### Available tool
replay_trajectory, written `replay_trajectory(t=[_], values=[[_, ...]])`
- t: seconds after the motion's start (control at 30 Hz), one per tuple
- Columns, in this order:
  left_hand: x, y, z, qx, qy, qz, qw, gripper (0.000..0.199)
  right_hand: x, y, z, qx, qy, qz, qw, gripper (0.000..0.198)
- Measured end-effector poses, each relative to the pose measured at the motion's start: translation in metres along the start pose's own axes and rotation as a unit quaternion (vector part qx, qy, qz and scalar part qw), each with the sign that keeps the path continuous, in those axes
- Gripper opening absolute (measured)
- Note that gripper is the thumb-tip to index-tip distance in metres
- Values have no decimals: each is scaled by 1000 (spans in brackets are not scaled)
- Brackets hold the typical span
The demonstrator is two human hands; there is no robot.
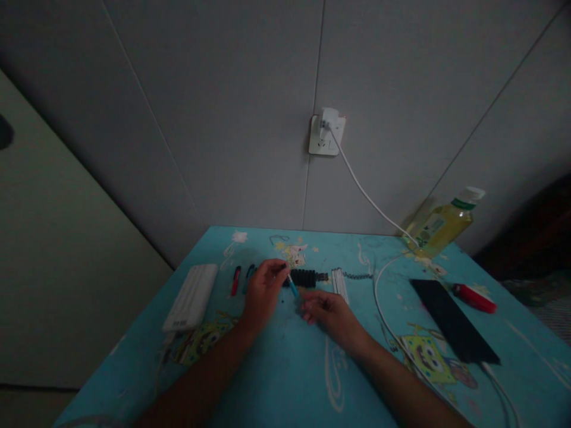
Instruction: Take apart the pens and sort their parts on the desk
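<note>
Left hand (264, 290) pinches a blue-and-white pen (293, 286), probably light, stiff, best held mid-barrel; right hand (329, 310) at near end, grip unclear.

Likely home room; cartoon-print tabletop (276, 374) against wall (241, 131); charger (329, 116) in socket (314, 144)

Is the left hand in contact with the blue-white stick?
Touching: the head view shows the left hand pinching the blue-white stick at its upper end.
</note>
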State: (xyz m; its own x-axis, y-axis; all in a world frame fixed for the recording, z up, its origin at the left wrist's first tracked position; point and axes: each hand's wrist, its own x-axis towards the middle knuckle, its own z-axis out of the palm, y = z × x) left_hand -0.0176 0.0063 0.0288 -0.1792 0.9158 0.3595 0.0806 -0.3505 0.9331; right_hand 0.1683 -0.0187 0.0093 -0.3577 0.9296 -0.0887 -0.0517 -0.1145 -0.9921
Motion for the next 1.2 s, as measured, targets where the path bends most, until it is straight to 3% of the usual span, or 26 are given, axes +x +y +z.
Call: replay_trajectory(t=[0.2, 0.3, 0.37, 0.43, 0.6, 0.9, 1.07, 1.2], values=[[22, 16, -23, 63, 73, 15, 995, 30, 0, 3, -8, 1, 16, 2, 1000, 39], [39, 21, -51, 153, 49, 52, 986, 30, -2, -3, -8, -2, 27, 3, 1000, 41], [51, 19, -73, 248, 38, 58, 966, 31, -3, -7, -7, -18, 34, 0, 999, 41], [61, 12, -96, 369, 2, 42, 928, 32, -4, -9, -7, -56, 46, -20, 997, 40], [73, -14, -131, 450, -19, 4, 893, 24, -2, -10, -13, -210, 78, -111, 968, 32], [75, -41, -139, 535, -60, -41, 842, 21, -1, -8, -13, -245, 95, -100, 960, 33], [67, -38, -131, 567, -81, -33, 819, 20, 3, -4, -24, -255, 119, -116, 952, 37], [60, -28, -130, 579, -113, -14, 808, 19, 20, -4, -39, -310, 159, -165, 923, 35]])
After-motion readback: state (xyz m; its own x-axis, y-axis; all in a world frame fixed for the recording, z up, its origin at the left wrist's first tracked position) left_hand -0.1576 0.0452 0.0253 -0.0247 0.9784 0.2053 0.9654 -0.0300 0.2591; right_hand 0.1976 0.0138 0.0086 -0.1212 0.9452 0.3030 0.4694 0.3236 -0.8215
